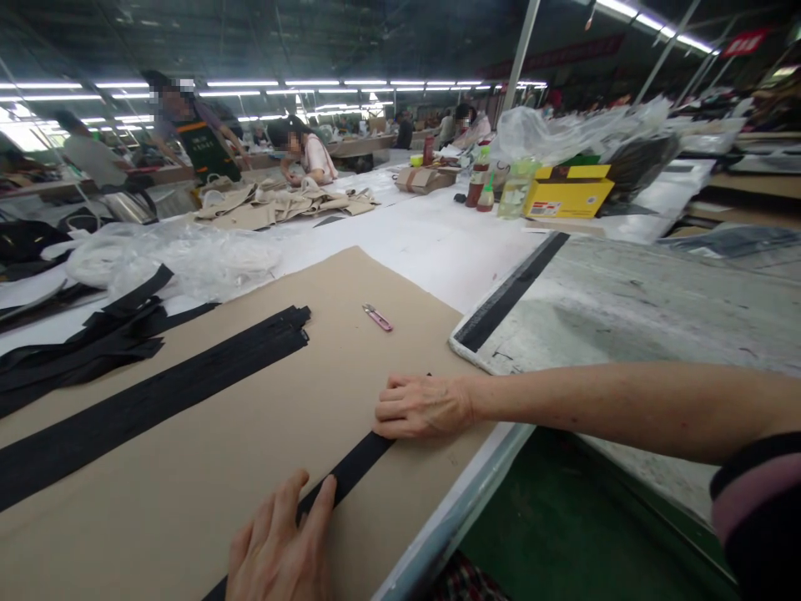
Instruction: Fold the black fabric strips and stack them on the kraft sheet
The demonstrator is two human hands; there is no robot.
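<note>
A long black fabric strip [350, 467] lies diagonally on a sheet of brown cardboard [250, 417]. My right hand [422, 406] lies flat on the strip's far end, fingers together and pressing it down. My left hand [281, 547] rests flat on the same strip nearer to me, fingers stretched out. Neither hand grips anything. A stack of long black strips [156, 392] runs across the cardboard to the left. A small pink thread clipper [377, 317] lies on the cardboard beyond my right hand.
Loose black strips [93, 334] and clear plastic bags [175, 255] sit at the left. A grey board [626, 309] with a black strip lies to the right. Bottles [479, 179] and a yellow box [569, 192] stand further back. Other people work at far tables.
</note>
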